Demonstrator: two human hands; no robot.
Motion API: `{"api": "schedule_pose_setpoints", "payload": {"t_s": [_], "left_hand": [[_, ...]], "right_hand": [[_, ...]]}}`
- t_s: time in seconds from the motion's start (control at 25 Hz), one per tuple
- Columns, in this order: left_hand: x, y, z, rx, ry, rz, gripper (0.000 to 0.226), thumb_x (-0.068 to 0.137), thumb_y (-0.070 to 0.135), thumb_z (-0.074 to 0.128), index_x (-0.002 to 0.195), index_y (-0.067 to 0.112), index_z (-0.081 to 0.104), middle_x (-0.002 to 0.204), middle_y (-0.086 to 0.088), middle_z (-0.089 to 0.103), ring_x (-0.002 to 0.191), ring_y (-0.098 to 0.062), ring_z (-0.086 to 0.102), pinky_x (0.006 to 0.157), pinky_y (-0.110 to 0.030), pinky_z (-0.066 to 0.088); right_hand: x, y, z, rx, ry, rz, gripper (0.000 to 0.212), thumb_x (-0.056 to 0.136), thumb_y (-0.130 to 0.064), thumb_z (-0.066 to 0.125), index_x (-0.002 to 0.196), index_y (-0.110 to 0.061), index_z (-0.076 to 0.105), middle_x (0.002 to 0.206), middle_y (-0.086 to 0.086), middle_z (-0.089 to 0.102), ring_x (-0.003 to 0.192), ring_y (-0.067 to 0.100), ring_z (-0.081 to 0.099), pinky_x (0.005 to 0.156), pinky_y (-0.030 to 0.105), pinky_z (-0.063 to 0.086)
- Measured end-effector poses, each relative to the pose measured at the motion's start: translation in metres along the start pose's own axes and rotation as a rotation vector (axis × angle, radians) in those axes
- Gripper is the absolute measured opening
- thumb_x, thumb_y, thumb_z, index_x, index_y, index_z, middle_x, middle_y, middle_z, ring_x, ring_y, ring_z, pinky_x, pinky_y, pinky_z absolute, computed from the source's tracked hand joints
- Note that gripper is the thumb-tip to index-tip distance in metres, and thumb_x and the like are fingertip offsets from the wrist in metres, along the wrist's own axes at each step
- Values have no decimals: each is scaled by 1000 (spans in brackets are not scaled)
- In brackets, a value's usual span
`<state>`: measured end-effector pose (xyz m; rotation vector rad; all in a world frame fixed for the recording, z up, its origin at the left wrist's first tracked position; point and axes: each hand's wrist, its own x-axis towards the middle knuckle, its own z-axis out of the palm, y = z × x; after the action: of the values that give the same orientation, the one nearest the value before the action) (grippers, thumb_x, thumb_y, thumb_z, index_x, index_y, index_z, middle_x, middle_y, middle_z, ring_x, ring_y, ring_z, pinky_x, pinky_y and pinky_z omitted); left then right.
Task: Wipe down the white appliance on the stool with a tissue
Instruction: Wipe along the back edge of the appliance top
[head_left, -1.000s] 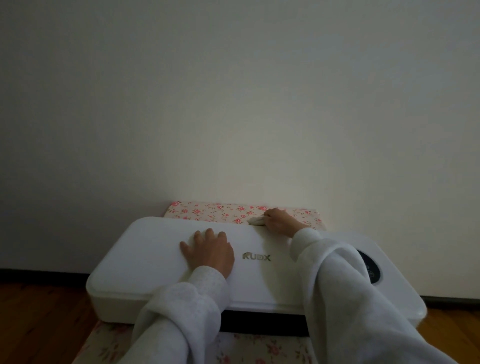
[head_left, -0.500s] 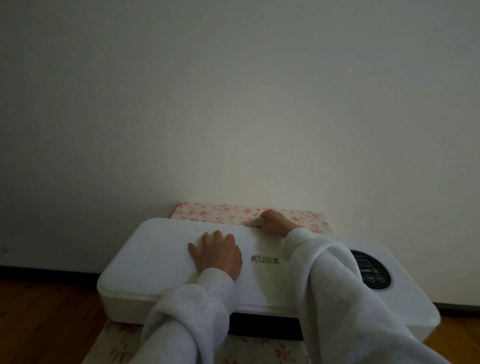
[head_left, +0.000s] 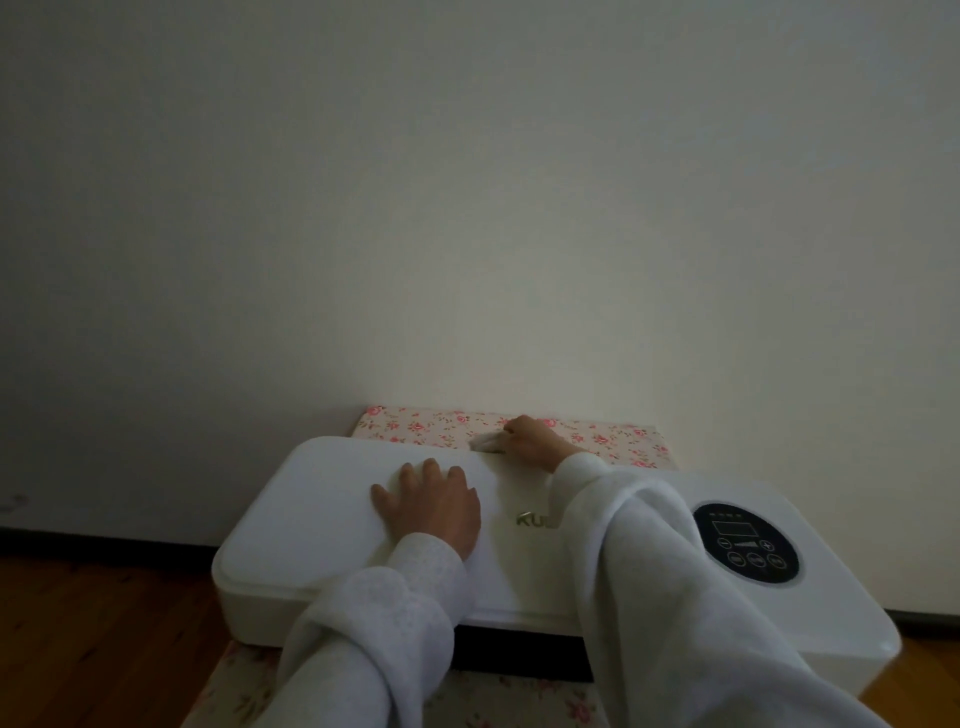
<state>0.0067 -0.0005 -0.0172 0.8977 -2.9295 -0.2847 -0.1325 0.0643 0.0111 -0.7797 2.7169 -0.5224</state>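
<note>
A wide white appliance (head_left: 311, 504) with a round black control panel (head_left: 745, 543) at its right lies across a stool covered in pink floral cloth (head_left: 431, 426). My left hand (head_left: 431, 506) rests flat on the lid, fingers spread toward the wall. My right hand (head_left: 530, 441) reaches over the appliance's far edge and grips a small crumpled white tissue (head_left: 483, 443) against that back edge. Both arms wear loose white sleeves; the right sleeve hides part of the gold logo.
A plain pale wall (head_left: 467, 208) stands directly behind the stool, with a dark skirting board (head_left: 104, 543) at its foot. Brown wooden floor (head_left: 93, 639) shows on the left and at the far right. The floral cloth also appears below the appliance's front.
The view has shifted left, so the appliance sits further right and the control panel shows fully. My right hand with the tissue slid slightly left along the back edge. The left hand stays on the lid.
</note>
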Motion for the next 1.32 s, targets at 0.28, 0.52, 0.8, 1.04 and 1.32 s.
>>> {"api": "schedule_pose_setpoints", "payload": {"t_s": [0.28,0.52,0.8,1.04,1.32], "left_hand": [[8,-28,-10,-11,-2,-45,43,99,40,26,138,27,38,153,-1,28,144,-29,15,113,-62,11],[10,-41,-8,-16,5,-60,40,98,41,28,132,27,44,149,0,33,142,-28,20,113,-62,14],[15,-54,-7,-25,6,-68,39,98,41,28,132,28,44,149,0,33,142,-28,19,112,-63,14],[14,-55,-8,-43,18,-54,39,98,40,28,131,27,45,150,0,32,142,-29,18,112,-64,13],[13,-59,-9,-48,19,-35,37,98,38,30,129,26,46,148,1,34,142,-29,20,112,-63,14]], "right_hand": [[2,9,-8,-101,-56,140,46,91,-34,52,120,1,57,120,15,62,118,29,57,100,38,44],[13,-15,-2,-73,-69,113,41,95,-24,42,122,3,56,133,15,57,123,29,53,104,37,39],[18,-41,9,-69,-145,32,41,93,-26,48,119,5,58,131,16,59,109,26,56,93,32,42],[30,-46,14,-41,-144,-40,30,94,-16,39,77,-2,59,101,20,54,88,20,45,73,25,36],[39,-60,25,-108,-150,-21,34,93,-26,48,73,-1,59,89,9,57,80,23,51,79,31,38]]}}
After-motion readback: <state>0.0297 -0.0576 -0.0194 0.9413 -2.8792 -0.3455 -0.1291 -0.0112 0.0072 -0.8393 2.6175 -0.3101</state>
